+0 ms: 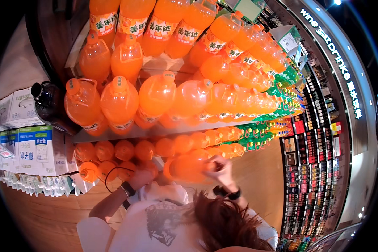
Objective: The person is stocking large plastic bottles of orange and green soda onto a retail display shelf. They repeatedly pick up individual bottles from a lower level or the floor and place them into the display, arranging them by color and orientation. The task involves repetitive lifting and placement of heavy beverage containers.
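Note:
My right hand [222,171] is closed around the cap and neck of a large plastic bottle of orange soda [186,165]. That bottle lies nearly sideways in front of my body, its base pointing left, and it is blurred. Lower left, my left hand [143,176] is at the front of the low row of orange bottles [124,150]. Blur hides its fingers, so whether it grips a bottle cannot be told. A thin black cord [106,179] loops beside my left wrist, which wears a dark band [128,188].
Above stand shelf rows of orange soda bottles [157,94], with green bottles [286,75] farther right. A dark bottle [52,100] and white-blue cartons [41,151] stand at left. Wooden floor [255,182] lies right; stocked drink shelves [312,189] line the far right.

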`<control>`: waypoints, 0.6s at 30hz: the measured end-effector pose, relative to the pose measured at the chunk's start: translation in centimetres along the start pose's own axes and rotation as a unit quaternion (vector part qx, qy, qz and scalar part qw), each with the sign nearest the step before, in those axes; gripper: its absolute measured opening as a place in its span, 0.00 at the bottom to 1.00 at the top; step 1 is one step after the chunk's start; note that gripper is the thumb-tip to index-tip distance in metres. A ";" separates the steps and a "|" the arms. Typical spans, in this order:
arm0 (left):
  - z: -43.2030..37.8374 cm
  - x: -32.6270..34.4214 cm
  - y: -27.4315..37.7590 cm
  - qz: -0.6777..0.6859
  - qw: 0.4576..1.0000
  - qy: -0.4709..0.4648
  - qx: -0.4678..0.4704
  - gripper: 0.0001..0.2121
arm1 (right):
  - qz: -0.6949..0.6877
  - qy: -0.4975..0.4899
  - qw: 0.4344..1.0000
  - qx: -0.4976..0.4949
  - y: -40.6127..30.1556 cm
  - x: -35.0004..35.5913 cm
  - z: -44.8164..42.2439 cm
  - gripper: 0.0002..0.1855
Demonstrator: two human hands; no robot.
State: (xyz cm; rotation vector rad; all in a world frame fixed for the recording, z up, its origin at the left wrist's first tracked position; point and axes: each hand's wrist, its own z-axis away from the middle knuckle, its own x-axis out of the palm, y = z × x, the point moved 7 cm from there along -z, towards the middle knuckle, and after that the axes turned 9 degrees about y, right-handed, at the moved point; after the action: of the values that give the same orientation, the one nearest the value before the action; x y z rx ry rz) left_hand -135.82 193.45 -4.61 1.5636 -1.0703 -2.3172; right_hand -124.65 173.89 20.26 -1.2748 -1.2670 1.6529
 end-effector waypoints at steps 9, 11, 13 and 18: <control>0.2 -3.7 2.0 0.049 0.989 0.137 -0.038 0.14 | 0.058 0.301 0.887 -0.346 -29.5 -13.6 -4.3 0.08; -0.7 1.2 0.1 -0.056 0.972 0.217 0.070 0.12 | 0.255 0.244 0.808 -0.472 -35.8 -13.3 -5.8 0.07; -1.1 2.1 -0.3 -0.077 0.971 0.217 0.056 0.11 | 0.231 0.175 0.817 -0.499 -39.1 -13.3 -9.1 0.08; -0.6 0.5 -0.3 -0.022 0.988 0.144 0.049 0.12 | 0.124 0.131 0.857 -0.483 -41.9 -12.5 -14.7 0.11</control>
State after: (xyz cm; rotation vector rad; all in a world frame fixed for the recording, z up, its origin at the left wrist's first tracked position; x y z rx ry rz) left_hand -135.42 193.16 -5.27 1.9040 -1.1000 -2.0067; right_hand -108.81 178.73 63.31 -2.2336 -1.8953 0.8816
